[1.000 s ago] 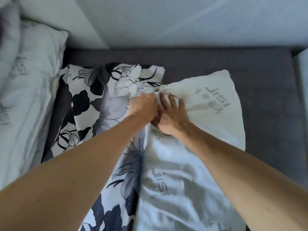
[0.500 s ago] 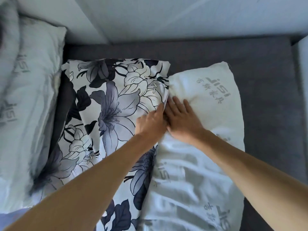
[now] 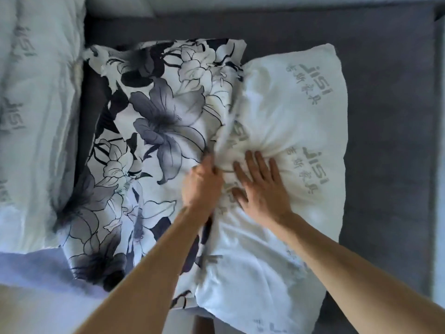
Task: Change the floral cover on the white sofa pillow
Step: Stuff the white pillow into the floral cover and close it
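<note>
Hands meet mid-pillow: the right hand (image 3: 261, 189) lies flat, fingers spread, pressing the white pillow (image 3: 289, 112) into the grey sofa (image 3: 385, 116). The left hand (image 3: 201, 183) curls its grip on the floral cover (image 3: 156, 121) edge, bunched just beside the pillow's left side.

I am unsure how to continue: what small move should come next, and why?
Probably pull the cover edge further right over the pillow: the left hand grips that edge, the right hand presses the pillow flat, and most of it is bare.
</note>
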